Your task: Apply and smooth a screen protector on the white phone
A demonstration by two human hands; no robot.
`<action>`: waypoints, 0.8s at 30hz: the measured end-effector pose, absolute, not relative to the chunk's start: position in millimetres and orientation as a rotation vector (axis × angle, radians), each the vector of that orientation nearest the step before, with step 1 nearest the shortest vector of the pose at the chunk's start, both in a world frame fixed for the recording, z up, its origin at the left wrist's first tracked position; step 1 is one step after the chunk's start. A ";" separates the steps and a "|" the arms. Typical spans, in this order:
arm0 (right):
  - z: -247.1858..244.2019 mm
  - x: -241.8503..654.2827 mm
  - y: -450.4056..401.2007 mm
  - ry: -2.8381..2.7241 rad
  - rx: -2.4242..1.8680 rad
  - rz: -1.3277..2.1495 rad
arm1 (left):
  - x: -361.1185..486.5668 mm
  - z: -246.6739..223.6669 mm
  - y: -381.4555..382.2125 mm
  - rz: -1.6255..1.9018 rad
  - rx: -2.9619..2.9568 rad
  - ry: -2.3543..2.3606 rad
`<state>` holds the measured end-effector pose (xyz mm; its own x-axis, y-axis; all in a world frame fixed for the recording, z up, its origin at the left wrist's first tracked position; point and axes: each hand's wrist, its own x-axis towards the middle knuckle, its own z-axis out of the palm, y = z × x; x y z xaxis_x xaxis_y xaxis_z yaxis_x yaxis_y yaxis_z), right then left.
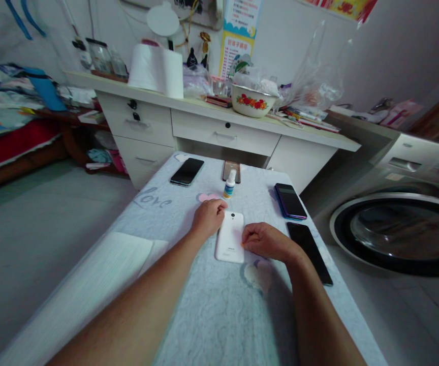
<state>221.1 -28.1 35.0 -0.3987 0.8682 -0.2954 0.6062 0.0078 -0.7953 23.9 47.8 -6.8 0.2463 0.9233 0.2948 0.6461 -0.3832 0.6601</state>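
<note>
A white smartphone [230, 241] lies back side up on the cloth-covered table, its camera at the far end. My left hand [209, 218] is closed at the phone's far left corner, with thumb and fingers drawn together on the edge. On the opposite long side, my right hand [263, 239] pinches at the right edge with curled fingers. The exact grip of the fingertips is partly hidden. Just beyond the phone stands a small spray bottle [229, 185] with a white cap and a blue and yellow label.
A black phone [187, 172] lies at the far left, a brownish phone case [235, 171] behind the bottle. Stacked phones [290, 201] and another dark phone [310, 252] line the right edge. Folded white cloth [113, 269] lies left. A desk [219, 133] and washing machine [406, 203] stand beyond.
</note>
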 end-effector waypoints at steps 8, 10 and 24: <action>35.8 216.0 -26.8 -1.965 -1.556 1.177 | 24.2 -5.6 46.8 0.935 2.120 1.443; 34.0 213.2 -26.1 -1.937 -1.576 1.070 | 24.4 -6.1 47.1 0.935 2.124 1.445; 18.0 212.3 -28.2 -1.849 -1.482 1.135 | 24.0 -6.9 46.9 0.938 2.109 1.435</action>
<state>212.3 -28.2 18.0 -0.2757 0.9549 -0.1099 0.5303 0.0557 -0.8460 24.0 46.9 -6.9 0.2392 0.9251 0.2949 0.6412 -0.3786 0.6675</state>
